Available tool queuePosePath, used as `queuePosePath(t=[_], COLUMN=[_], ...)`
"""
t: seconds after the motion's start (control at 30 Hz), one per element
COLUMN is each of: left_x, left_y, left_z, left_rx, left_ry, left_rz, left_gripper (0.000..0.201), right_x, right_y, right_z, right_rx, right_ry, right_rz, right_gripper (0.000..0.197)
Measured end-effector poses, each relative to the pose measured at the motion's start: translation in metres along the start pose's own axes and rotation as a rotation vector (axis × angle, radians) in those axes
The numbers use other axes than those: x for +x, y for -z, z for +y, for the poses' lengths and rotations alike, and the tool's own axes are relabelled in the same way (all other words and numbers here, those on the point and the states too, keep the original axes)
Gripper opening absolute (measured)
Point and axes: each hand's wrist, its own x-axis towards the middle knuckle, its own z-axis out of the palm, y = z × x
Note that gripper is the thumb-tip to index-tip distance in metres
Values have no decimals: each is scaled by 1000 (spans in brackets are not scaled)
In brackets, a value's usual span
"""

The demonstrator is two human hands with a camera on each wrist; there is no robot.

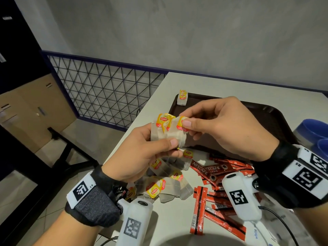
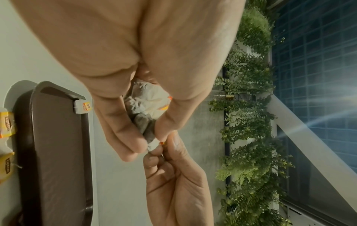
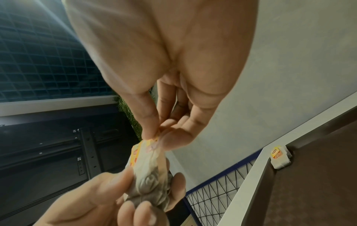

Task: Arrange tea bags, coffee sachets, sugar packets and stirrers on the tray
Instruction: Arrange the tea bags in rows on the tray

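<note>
White table [image 1: 230, 86] (brown tray [image 1: 266, 114] on it) meets grey wall [image 1: 177, 32].

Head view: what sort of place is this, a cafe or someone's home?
Probably a cafe or canteen, though I can't be sure: a brown serving tray on a pale table, heaps of tea bags and coffee sachets, and a metal mesh railing alongside.

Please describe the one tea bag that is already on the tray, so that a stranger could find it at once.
Find the dark brown tray on the white table. In its far left corner lies one tea bag; unlike the others, it is on the tray.
</note>
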Motion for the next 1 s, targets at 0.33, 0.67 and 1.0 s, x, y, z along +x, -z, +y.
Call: queuePosePath(t=[0.33, 0.67, 1.0], left_x=[0, 0, 2], left_y=[-3, -5, -3], left_z=[2, 4, 3], left_rx=[48, 46, 77], left_ry=[-8, -12, -38], left_rz=[15, 12, 37], left_gripper=[41, 43, 40], right_x=[-3, 0, 8], right_y=[2, 5, 7], right_z=[1, -7, -19], right_rx=[110, 3, -108], right_ry=[-4, -46, -21], right_rz=[16, -12, -13], right_gripper=[19, 8, 8])
